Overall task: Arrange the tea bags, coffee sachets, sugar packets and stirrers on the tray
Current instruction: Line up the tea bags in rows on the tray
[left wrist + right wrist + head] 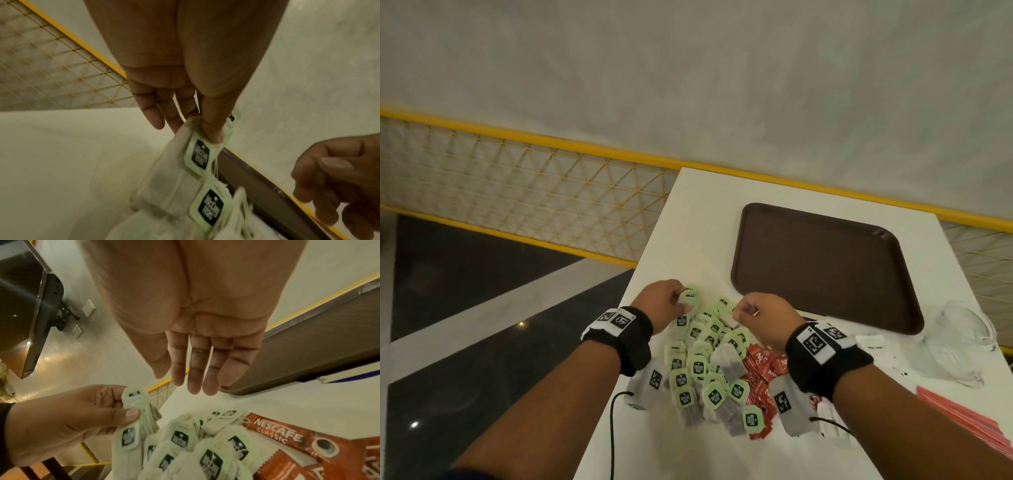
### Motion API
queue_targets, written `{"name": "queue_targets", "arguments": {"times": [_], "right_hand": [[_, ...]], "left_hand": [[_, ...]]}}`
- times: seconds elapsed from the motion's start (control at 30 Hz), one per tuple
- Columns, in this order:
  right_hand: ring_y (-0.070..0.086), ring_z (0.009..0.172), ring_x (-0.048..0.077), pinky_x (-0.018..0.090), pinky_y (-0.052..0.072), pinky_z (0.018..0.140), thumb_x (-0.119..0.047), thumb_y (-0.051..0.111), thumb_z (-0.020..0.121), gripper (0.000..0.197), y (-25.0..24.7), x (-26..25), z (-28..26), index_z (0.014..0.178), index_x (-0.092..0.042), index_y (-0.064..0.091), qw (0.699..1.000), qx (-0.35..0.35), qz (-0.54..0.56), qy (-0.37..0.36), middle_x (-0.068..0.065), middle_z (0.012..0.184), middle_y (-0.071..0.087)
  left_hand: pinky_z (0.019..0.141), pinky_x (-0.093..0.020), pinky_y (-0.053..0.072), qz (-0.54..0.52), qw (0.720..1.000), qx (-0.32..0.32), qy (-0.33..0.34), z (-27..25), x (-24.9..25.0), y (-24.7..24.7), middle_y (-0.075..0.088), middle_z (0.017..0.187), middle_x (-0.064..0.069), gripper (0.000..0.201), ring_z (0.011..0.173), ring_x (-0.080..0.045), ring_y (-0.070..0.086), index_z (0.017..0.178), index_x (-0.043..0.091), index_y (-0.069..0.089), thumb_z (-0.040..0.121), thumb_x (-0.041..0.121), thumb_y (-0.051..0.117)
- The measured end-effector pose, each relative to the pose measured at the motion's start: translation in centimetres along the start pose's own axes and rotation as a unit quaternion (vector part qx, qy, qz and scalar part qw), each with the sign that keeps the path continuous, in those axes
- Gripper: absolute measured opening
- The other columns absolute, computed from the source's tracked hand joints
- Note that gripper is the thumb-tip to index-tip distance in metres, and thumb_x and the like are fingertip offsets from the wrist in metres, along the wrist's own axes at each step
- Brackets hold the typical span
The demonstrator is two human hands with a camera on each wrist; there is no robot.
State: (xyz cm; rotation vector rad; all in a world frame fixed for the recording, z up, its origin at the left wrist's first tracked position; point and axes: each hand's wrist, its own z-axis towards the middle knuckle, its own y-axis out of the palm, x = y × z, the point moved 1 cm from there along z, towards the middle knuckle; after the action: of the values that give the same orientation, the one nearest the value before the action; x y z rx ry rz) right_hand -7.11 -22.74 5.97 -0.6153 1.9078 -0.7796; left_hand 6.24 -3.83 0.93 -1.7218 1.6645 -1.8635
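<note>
A heap of tea bags (705, 359) with green tags lies on the white table, near the front edge of the bare brown tray (825, 267). My left hand (678, 298) hovers over the heap's far left and pinches a small bundle of tea bags (197, 155) between thumb and fingers. My right hand (743, 310) hangs over the heap's far right; in the right wrist view its fingers (195, 382) are loosely extended and hold nothing. Red coffee sachets (763, 366) lie right of the heap, partly under my right wrist. Red stirrers (962, 421) lie at the right edge.
Clear crumpled plastic (962, 342) and a white paper packet (873, 342) lie right of the tray. The table's left edge (619, 325) runs close to my left wrist. A yellow mesh railing (534, 192) stands behind the table.
</note>
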Motion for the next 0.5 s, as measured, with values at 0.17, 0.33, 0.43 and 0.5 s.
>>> {"name": "queue_targets", "arguments": {"times": [0.17,0.33,0.43,0.5], "right_hand": [[0.059,0.086,0.003,0.028,0.052,0.081,-0.033,0.058,0.092,0.011,-1.1,0.0,-0.1,0.095,-0.029,0.067,0.999,0.018,0.021,-0.031,-0.014,0.092,0.063],[0.058,0.098,0.007,0.02,0.044,0.078,-0.031,0.061,0.092,0.03,-3.2,0.0,1.3,0.122,-0.025,0.056,0.994,0.029,0.099,-0.032,-0.009,0.11,0.059],[0.059,0.102,0.012,0.021,0.046,0.082,-0.022,0.061,0.093,0.043,-4.4,0.6,2.5,0.134,-0.025,0.047,0.989,0.045,0.134,-0.048,-0.01,0.121,0.052],[0.063,0.102,0.014,0.027,0.053,0.085,-0.017,0.059,0.093,0.05,-5.2,1.5,3.4,0.139,-0.026,0.043,0.978,0.018,0.192,-0.072,-0.011,0.128,0.052]], "left_hand": [[0.08,-0.033,0.049,-0.043,0.997,0.041,0.047,0.8,3.5,-3.3,0.068,0.094,-0.002,0.016,0.091,-0.018,0.063,0.09,0.016,0.06,0.088,0.028,0.07],[0.069,-0.029,0.045,-0.055,0.994,0.039,0.086,2.8,8.5,-4.6,0.064,0.087,-0.006,0.021,0.082,-0.021,0.061,0.093,0.009,0.06,0.088,0.027,0.069],[0.065,-0.022,0.048,-0.113,0.989,0.011,0.089,4.2,10.7,-4.2,0.064,0.089,0.0,0.018,0.085,-0.019,0.066,0.097,0.008,0.062,0.089,0.022,0.069],[0.066,-0.025,0.054,-0.164,0.983,-0.012,0.087,5.1,11.9,-3.8,0.066,0.097,-0.006,0.019,0.089,-0.022,0.07,0.101,0.005,0.061,0.09,0.018,0.068]]}}
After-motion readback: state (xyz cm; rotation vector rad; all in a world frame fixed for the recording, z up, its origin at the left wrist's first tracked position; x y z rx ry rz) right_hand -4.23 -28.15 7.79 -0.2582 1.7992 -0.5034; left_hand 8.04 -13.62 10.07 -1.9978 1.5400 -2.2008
